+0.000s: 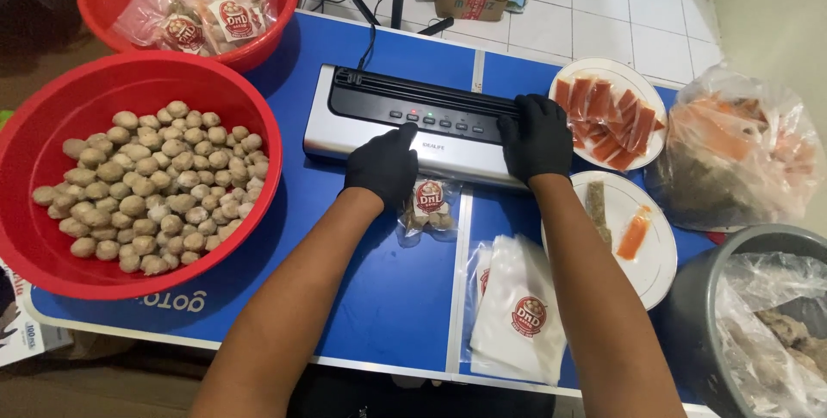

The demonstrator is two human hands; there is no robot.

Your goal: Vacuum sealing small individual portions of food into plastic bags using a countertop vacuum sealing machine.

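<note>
1. The vacuum sealer [413,121] lies mid-worktop [388,297], its long axis running left to right, bare blue room in front.
2. The left hand [382,166], gloved, presses a fingertip on the button row; the filled pouch [428,207] pokes out beneath it.
3. The right hand [536,136] lies flat, fingers together, on the lid.
4. The red basin of meatballs [129,181] overhangs the left edge.

gloved hands [382,165] [535,136] pressing vacuum sealer [431,116], meatball bowl [52,103]
</note>
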